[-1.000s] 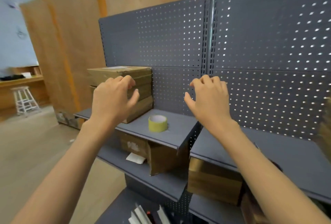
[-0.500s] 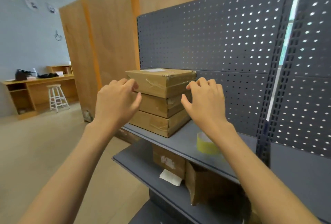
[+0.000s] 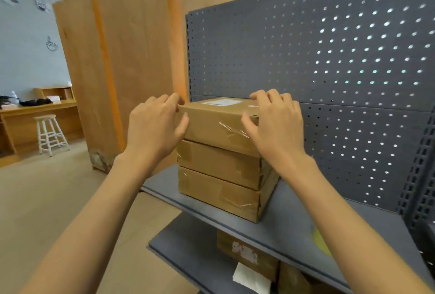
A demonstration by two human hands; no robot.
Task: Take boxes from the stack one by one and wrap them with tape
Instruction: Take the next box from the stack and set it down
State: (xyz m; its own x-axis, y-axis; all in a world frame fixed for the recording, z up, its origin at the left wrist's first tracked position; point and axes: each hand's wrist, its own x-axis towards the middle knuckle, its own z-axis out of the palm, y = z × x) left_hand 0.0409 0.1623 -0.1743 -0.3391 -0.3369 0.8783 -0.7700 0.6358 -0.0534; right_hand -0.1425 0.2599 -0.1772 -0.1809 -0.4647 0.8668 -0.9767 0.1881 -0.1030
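At the centre of the frame, the top box (image 3: 217,122) of a stack of three on the grey shelf (image 3: 277,230) is grasped at its left end by the left hand (image 3: 156,129) and at its right end by the right hand (image 3: 275,124), while the tape roll (image 3: 320,240) is seen low right, mostly hidden behind the right forearm.

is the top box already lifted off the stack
No, the top box sits flush on the middle box, with the left hand and right hand gripping its two ends.
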